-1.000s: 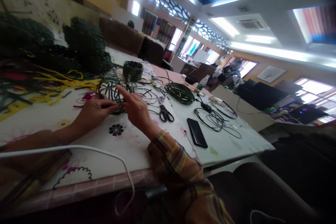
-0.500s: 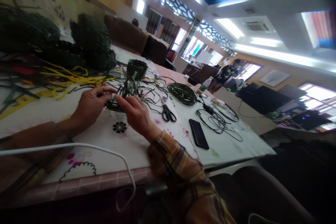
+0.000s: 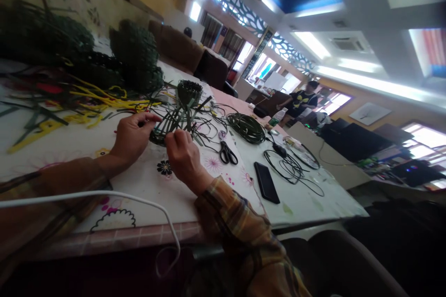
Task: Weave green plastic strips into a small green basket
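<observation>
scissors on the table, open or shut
Shut. The scissors lie flat on the table with both black handle loops side by side and the blades together in one line, right of the right hand.

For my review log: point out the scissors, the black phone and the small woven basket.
scissors (image 3: 228, 153), head view, on the black handles.
black phone (image 3: 266, 182), head view, middle of its screen.
small woven basket (image 3: 188, 91), head view, on its side wall.

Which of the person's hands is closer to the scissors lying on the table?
The right hand. It sits just left of the scissors in the picture, apart from them, while the left hand is farther off, beyond the half-woven green basket.
</observation>
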`<action>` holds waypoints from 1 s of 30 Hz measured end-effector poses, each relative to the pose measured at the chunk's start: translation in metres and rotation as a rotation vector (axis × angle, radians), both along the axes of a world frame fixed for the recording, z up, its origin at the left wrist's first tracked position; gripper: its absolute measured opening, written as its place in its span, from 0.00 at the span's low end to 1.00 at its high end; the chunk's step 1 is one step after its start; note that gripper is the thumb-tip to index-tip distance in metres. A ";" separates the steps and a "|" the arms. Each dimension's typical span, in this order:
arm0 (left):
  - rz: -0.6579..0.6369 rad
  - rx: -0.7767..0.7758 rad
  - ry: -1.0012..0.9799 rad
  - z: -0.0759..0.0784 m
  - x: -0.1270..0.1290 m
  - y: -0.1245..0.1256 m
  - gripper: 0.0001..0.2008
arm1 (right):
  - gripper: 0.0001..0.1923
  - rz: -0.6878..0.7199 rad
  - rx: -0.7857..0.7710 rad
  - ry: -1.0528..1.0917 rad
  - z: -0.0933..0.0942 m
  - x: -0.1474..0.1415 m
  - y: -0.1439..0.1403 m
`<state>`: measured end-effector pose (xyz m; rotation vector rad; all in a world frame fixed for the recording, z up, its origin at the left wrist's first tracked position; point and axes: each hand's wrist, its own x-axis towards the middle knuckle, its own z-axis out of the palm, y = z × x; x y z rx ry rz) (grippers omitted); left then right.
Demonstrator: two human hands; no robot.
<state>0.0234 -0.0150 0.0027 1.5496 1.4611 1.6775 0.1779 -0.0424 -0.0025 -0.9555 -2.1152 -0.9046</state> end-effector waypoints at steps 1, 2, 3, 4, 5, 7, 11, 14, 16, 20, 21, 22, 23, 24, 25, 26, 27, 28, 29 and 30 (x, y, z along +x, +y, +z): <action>0.007 0.001 0.007 0.000 0.000 0.000 0.10 | 0.11 -0.035 -0.022 -0.012 0.001 -0.003 -0.002; 0.012 -0.001 0.015 -0.001 0.000 0.000 0.10 | 0.10 -0.076 -0.056 -0.017 0.002 -0.006 -0.003; 0.018 -0.006 0.022 -0.001 0.000 0.000 0.11 | 0.09 -0.119 -0.094 -0.014 0.002 -0.010 -0.005; 0.023 -0.011 0.026 -0.001 0.001 0.000 0.11 | 0.08 -0.159 -0.131 -0.004 0.003 -0.012 -0.006; 0.025 -0.016 0.029 -0.002 0.001 0.000 0.11 | 0.09 -0.188 -0.164 0.008 0.003 -0.014 -0.007; 0.029 -0.021 0.028 -0.002 0.002 0.000 0.12 | 0.15 -0.213 -0.222 0.024 0.003 -0.016 -0.007; 0.010 -0.021 -0.022 -0.003 0.002 0.002 0.11 | 0.18 -0.228 -0.269 0.028 -0.003 -0.011 -0.001; -0.023 -0.038 -0.118 0.000 0.000 0.002 0.10 | 0.15 -0.195 -0.217 0.013 -0.008 -0.005 0.008; -0.049 -0.058 -0.155 0.002 -0.001 0.001 0.13 | 0.14 -0.127 -0.170 -0.014 -0.010 0.000 0.014; -0.157 -0.084 -0.166 0.010 -0.007 -0.004 0.20 | 0.15 -0.017 -0.144 -0.044 -0.007 0.012 0.024; -0.199 -0.074 -0.155 0.012 -0.010 -0.005 0.21 | 0.15 0.000 -0.136 -0.036 -0.005 0.015 0.026; -0.231 -0.052 -0.135 0.014 -0.012 -0.005 0.22 | 0.16 0.011 -0.125 -0.021 -0.003 0.019 0.028; -0.249 -0.021 -0.103 0.015 -0.016 -0.005 0.22 | 0.17 0.018 -0.114 0.001 -0.001 0.023 0.031; -0.239 0.020 -0.063 0.016 -0.019 -0.005 0.22 | 0.18 0.018 -0.107 0.029 0.000 0.027 0.033; -0.206 0.058 -0.018 0.017 -0.022 -0.005 0.21 | 0.19 0.011 -0.103 0.059 0.002 0.031 0.034; -0.164 0.093 0.034 0.017 -0.024 -0.005 0.20 | 0.20 0.004 -0.105 0.084 0.003 0.034 0.036; -0.126 0.127 0.091 0.017 -0.026 -0.004 0.18 | 0.21 0.000 -0.108 0.101 0.004 0.037 0.037; -0.106 0.162 0.157 0.017 -0.027 -0.005 0.18 | 0.22 0.000 -0.104 0.113 0.005 0.039 0.038; -0.107 0.200 0.230 0.017 -0.026 -0.005 0.17 | 0.22 0.002 -0.096 0.120 0.006 0.040 0.039; -0.124 0.236 0.304 0.017 -0.025 -0.006 0.17 | 0.23 0.007 -0.088 0.122 0.006 0.041 0.039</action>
